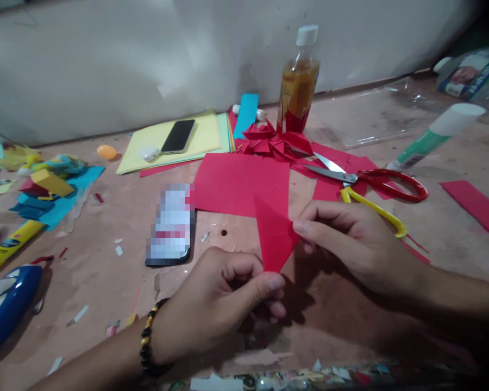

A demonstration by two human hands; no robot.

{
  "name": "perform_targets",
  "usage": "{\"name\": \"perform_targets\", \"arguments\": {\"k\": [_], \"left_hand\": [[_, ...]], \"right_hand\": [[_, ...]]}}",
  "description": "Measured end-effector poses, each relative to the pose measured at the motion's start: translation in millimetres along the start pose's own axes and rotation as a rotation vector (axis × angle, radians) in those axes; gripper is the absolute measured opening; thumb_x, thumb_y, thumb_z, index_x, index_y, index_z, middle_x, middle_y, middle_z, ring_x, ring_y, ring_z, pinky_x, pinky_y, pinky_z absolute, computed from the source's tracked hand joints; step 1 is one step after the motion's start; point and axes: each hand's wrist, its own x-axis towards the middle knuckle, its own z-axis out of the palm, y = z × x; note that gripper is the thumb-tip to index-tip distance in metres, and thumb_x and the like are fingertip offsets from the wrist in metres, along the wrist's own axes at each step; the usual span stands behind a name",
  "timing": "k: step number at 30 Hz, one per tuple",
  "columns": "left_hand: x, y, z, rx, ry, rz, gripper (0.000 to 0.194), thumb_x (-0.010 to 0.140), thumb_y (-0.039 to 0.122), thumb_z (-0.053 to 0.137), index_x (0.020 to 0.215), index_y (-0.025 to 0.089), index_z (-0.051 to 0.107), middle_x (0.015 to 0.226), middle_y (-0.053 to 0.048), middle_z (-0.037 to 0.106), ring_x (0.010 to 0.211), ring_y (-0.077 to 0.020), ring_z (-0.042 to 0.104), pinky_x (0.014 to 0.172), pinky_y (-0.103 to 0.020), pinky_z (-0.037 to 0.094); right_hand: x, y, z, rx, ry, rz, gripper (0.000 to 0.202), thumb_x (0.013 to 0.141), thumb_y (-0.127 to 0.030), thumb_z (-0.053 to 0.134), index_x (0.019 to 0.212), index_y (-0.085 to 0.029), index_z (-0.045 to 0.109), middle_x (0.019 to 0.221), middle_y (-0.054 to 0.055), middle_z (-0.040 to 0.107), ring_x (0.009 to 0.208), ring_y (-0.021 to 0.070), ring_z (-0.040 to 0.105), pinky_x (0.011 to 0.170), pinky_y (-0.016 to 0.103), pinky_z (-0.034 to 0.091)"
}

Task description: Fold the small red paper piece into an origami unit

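Head view.

Red paper triangle (275,234): folded, held just above the table (106,282) near the middle of its front edge, one point up. Pinched at two corners, likely to keep the fold flat and taut between the hands.

Left hand (218,301): curled, thumb and forefinger pinching the triangle's bottom corner; triangle directly above and right of the knuckles. Bead bracelet (149,339) on the wrist.

Right hand (350,241): fingers pressed together, tips pinching the triangle's right corner; triangle at its left, touching.

Red sheet (240,184): flat, just behind the triangle, apart from it.

Scissors (362,182): open, on red offcuts behind the right hand, within easy reach.

Folded red pieces (269,141): heaped behind the sheet, touching the foot of a bottle (298,87) near the back edge.

Phone (178,136): face up on yellow paper (204,138), back left of centre.

Glue stick (436,133): lying towards the back right corner.

Paper scraps (44,184): piled by the left edge.
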Motion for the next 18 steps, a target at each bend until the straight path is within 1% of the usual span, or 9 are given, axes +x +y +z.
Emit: {"name": "perform_targets", "arguments": {"k": [3, 6, 8, 10, 11, 13, 15, 17, 18], "left_hand": [[2.0, 0.7, -3.7, 0.029, 0.049, 0.057, 0.042, 0.105, 0.049, 0.074, 0.078, 0.017, 0.074, 0.075, -0.001, 0.077, 0.066, -0.0053, 0.063, 0.06, -0.01, 0.047], [3.2, 0.3, -7.5, 0.03, 0.084, 0.054, 0.045, 0.106, 0.053, 0.069, 0.077, 0.018, 0.07, 0.072, 0.001, 0.073, 0.064, -0.0062, 0.061, 0.059, -0.011, 0.046], [2.4, 0.7, -9.5, 0.026, 0.063, 0.009, 0.046, 0.106, 0.055, 0.065, 0.076, 0.02, 0.066, 0.069, 0.0, 0.072, 0.055, -0.0073, 0.057, 0.052, -0.015, 0.043], [0.7, 2.9, -11.6, 0.035, 0.017, -0.032, 0.047, 0.104, 0.057, 0.063, 0.074, 0.022, 0.061, 0.063, 0.001, 0.069, 0.047, -0.0075, 0.049, 0.045, -0.016, 0.036], [-0.3, 4.8, -12.7, 0.046, -0.01, -0.049, 0.048, 0.103, 0.058, 0.063, 0.072, 0.022, 0.059, 0.06, 0.002, 0.066, 0.046, -0.0073, 0.046, 0.044, -0.017, 0.033], [-2.8, 9.9, -14.7, 0.068, -0.081, -0.077, 0.048, 0.103, 0.059, 0.062, 0.072, 0.023, 0.057, 0.057, 0.003, 0.063, 0.045, -0.0086, 0.045, 0.045, -0.019, 0.032], [-7.1, 13.7, -14.4, 0.101, -0.118, -0.092, 0.046, 0.104, 0.056, 0.062, 0.073, 0.023, 0.061, 0.061, 0.002, 0.066, 0.05, -0.0112, 0.052, 0.048, -0.021, 0.038], [-15.2, 11.1, -9.2, 0.273, -0.006, 0.038, 0.033, 0.108, 0.046, 0.063, 0.086, 0.023, 0.071, 0.08, 0.0, 0.076, 0.068, -0.0141, 0.066, 0.059, -0.022, 0.049], [-20.8, 6.1, -4.4, 0.506, 0.171, 0.24, 0.022, 0.111, 0.039, 0.061, 0.104, 0.025, 0.075, 0.093, 0.001, 0.08, 0.079, -0.0138, 0.072, 0.067, -0.021, 0.054]], "right_hand": [[-2.6, 2.4, -2.2, -0.092, -0.039, -0.094, 0.032, 0.105, -0.034, 0.069, 0.076, -0.022, 0.069, 0.062, -0.003, 0.066, 0.052, 0.0118, 0.06, 0.047, 0.021, 0.046], [-3.8, 6.5, -8.5, -0.339, -0.044, -0.36, 0.019, 0.107, -0.022, 0.064, 0.091, -0.025, 0.072, 0.073, -0.002, 0.073, 0.06, 0.0137, 0.064, 0.052, 0.025, 0.049], [-3.7, 8.6, -14.9, -0.436, 0.008, -0.507, 0.015, 0.104, -0.016, 0.064, 0.11, -0.028, 0.071, 0.098, 0.002, 0.079, 0.086, 0.02, 0.075, 0.072, 0.033, 0.059], [-4.5, 9.3, -21.5, -0.542, -0.006, -0.683, 0.028, 0.104, -0.015, 0.066, 0.125, -0.033, 0.069, 0.128, 0.004, 0.08, 0.116, 0.0262, 0.074, 0.098, 0.044, 0.059], [-5.5, 9.1, -24.3, -0.607, -0.056, -0.781, 0.026, 0.108, -0.017, 0.064, 0.126, -0.035, 0.07, 0.136, 0.003, 0.079, 0.124, 0.0265, 0.071, 0.105, 0.047, 0.056], [-9.2, 8.0, -28.5, -0.746, -0.156, -0.94, 0.025, 0.119, -0.025, 0.051, 0.124, -0.035, 0.073, 0.138, -0.001, 0.08, 0.128, 0.0237, 0.071, 0.11, 0.046, 0.053], [-14.4, 6.4, -30.9, -0.812, -0.224, -0.984, 0.032, 0.123, -0.03, 0.042, 0.124, -0.033, 0.074, 0.13, 0.0, 0.084, 0.124, 0.0227, 0.073, 0.107, 0.044, 0.054], [-20.5, 4.9, -31.6, -0.765, -0.311, -0.905, 0.027, 0.12, -0.036, 0.05, 0.12, -0.033, 0.077, 0.117, 0.001, 0.086, 0.108, 0.0236, 0.077, 0.098, 0.043, 0.058], [-23.8, 4.2, -31.4, -0.706, -0.344, -0.815, 0.025, 0.117, -0.041, 0.056, 0.114, -0.034, 0.079, 0.109, 0.001, 0.087, 0.097, 0.0236, 0.078, 0.091, 0.042, 0.06]]}}
